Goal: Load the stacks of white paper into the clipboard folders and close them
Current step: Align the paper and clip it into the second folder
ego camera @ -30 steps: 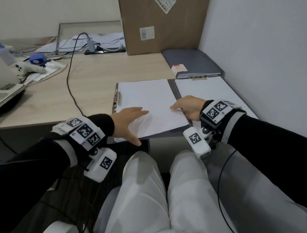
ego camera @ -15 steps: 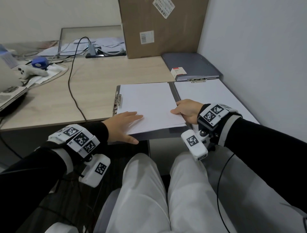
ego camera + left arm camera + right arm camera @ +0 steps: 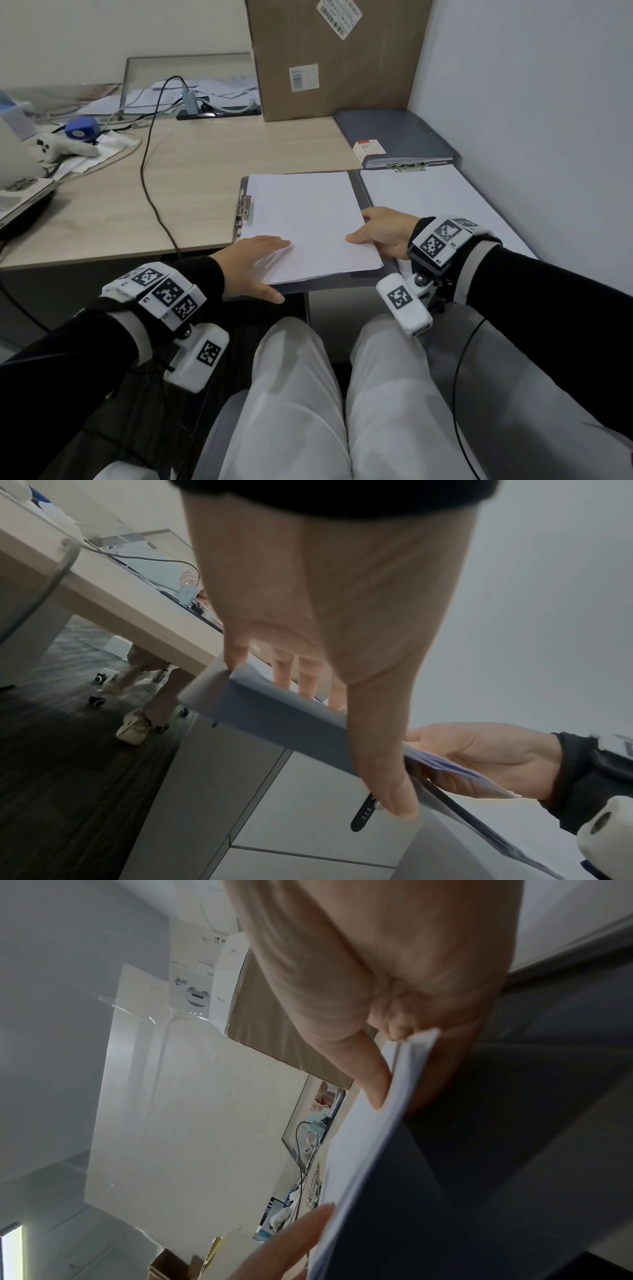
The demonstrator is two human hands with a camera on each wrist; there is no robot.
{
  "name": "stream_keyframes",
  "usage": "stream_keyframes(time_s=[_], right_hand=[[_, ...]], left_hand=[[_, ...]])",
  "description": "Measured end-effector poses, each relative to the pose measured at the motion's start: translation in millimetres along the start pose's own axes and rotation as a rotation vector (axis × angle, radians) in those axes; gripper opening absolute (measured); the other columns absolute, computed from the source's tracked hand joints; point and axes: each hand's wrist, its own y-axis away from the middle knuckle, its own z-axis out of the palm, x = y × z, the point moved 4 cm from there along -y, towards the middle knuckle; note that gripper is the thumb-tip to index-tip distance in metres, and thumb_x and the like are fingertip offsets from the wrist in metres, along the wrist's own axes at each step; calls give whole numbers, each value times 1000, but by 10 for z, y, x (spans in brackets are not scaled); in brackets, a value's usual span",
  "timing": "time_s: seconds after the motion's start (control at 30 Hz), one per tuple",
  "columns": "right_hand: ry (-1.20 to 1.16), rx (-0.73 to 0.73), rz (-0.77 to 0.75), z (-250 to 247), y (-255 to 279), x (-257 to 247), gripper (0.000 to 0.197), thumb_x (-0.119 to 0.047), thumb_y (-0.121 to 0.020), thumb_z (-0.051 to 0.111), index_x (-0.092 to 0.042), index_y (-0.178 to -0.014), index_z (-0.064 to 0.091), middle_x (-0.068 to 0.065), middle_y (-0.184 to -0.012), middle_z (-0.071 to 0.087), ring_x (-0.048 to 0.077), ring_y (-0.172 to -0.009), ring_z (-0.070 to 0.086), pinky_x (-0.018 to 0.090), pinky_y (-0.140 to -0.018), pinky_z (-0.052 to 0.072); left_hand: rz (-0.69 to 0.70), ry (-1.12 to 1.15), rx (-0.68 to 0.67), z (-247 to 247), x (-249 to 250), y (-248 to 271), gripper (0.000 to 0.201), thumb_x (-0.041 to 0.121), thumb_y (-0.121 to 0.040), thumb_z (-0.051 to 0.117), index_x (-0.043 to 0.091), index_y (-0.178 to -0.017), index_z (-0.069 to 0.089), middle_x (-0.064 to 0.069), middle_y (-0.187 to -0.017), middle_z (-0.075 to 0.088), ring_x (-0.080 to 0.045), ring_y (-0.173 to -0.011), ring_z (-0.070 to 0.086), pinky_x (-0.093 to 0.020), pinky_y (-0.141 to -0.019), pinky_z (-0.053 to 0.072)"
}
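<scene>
An open grey clipboard folder (image 3: pixel 325 282) lies at the desk's near edge, its metal clip (image 3: pixel 244 212) on the left side. A stack of white paper (image 3: pixel 308 219) sits on its left panel, and more white paper (image 3: pixel 445 202) covers the right panel. My left hand (image 3: pixel 270 270) rests flat on the stack's near left corner, fingers straight and thumb spread past the folder's near edge (image 3: pixel 291 718). My right hand (image 3: pixel 363 228) pinches the stack's right edge (image 3: pixel 363 1150), thumb on top and fingers curled beneath.
A closed grey folder (image 3: pixel 394 137) with a small red-and-white card (image 3: pixel 368 150) lies behind, against the right wall. A cardboard box (image 3: pixel 329 58) stands at the back. A black cable (image 3: pixel 147 171) crosses the desk; a laptop (image 3: pixel 20 192) and a controller (image 3: pixel 58 147) sit far left.
The paper stack, skewed a second ago with a corner over the folder's near edge, now lies squarer on the left panel. My left hand drew back toward the near corner.
</scene>
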Motion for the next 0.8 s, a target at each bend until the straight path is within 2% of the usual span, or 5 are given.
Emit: stream_keyframes(time_s=[0.13, 0.23, 0.37, 0.5, 0.8], right_hand=[[43, -29, -8, 5, 28, 1, 23, 12, -88, 52, -3, -104, 58, 10, -104, 66, 22, -86, 64, 24, -67, 58], [57, -15, -6, -18, 50, 7, 24, 11, -88, 54, -13, -89, 54, 2, -91, 64, 15, -80, 63, 20, -61, 57], [204, 71, -26, -56, 5, -8, 31, -5, -84, 65, -1, -114, 57, 11, -110, 67, 24, -97, 65, 33, -84, 55], [260, 164, -13, -100, -52, -41, 62, -27, -67, 74, 9, -114, 54, 21, -110, 63, 23, -91, 52, 37, -93, 46], [172, 243, -59, -115, -144, -252, 82, -13, -84, 66, -3, -150, 17, 10, -157, 24, 27, -143, 28, 42, -117, 26]], left_hand=[[-27, 81, 21, -80, 22, 67, 138, 92, -28, 48, 30, -148, 20, 8, -158, 16, -13, -147, 11, -29, -118, 10], [-134, 151, 150, -206, -44, 46, 100, 79, -64, 50, 27, -147, 28, 3, -158, 20, -16, -147, 17, -34, -119, 15], [-263, 243, 243, -295, -166, -22, 63, 41, -89, 54, 18, -144, 34, -6, -154, 27, -23, -140, 32, -34, -115, 26], [-324, 304, 278, -364, -169, -66, 59, 36, -93, 50, 13, -145, 34, -8, -154, 28, -24, -139, 33, -30, -111, 26], [-494, 507, 326, -517, -445, -293, 63, 38, -92, 50, 12, -146, 28, -9, -150, 37, -27, -137, 38, -31, -107, 31]])
